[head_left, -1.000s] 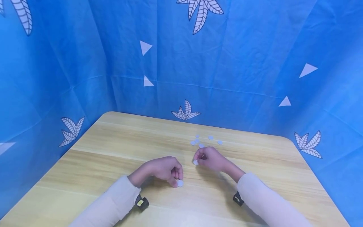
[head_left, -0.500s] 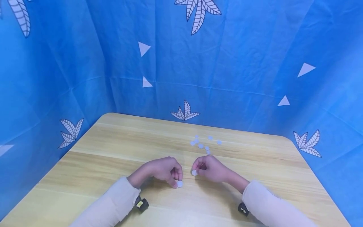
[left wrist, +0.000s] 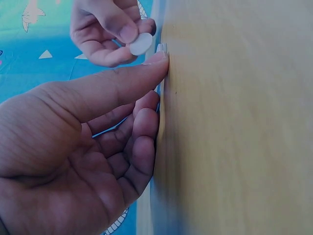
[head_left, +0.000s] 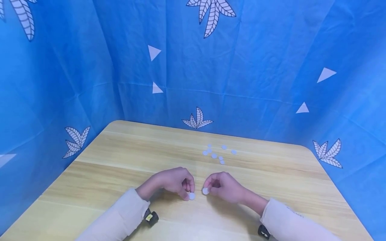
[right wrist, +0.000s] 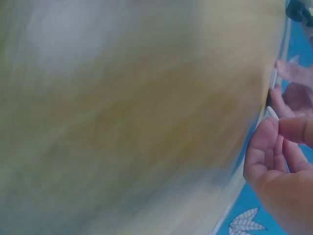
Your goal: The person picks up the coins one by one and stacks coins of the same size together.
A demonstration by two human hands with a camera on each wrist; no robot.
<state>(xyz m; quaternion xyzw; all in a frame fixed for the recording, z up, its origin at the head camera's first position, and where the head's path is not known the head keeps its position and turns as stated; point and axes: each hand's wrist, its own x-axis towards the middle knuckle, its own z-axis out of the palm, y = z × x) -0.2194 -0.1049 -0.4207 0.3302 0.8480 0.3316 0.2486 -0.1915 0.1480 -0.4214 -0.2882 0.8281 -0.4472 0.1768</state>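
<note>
My left hand point(head_left: 176, 180) is near the middle of the wooden table point(head_left: 126, 150), pinching a small white round disc point(head_left: 192, 196) by its edge between thumb and finger, low at the tabletop. In the left wrist view the disc's thin edge point(left wrist: 162, 48) shows by the thumb tip; it may be more than one layer. My right hand point(head_left: 227, 189) holds another white disc point(head_left: 205, 191) between thumb and fingertips, tilted so its face shows in the left wrist view point(left wrist: 141, 44). The two discs are close together but apart.
Several white discs point(head_left: 214, 156) lie scattered beyond the right hand toward the table's far side. A blue patterned cloth point(head_left: 256, 60) hangs around the table's back and sides. Black wrist cameras point(head_left: 151, 218) are on both wrists.
My right hand has moved nearer the person with its white disc, closing in on the left hand's disc and uncovering more discs behind it. The left hand has stayed in place.
</note>
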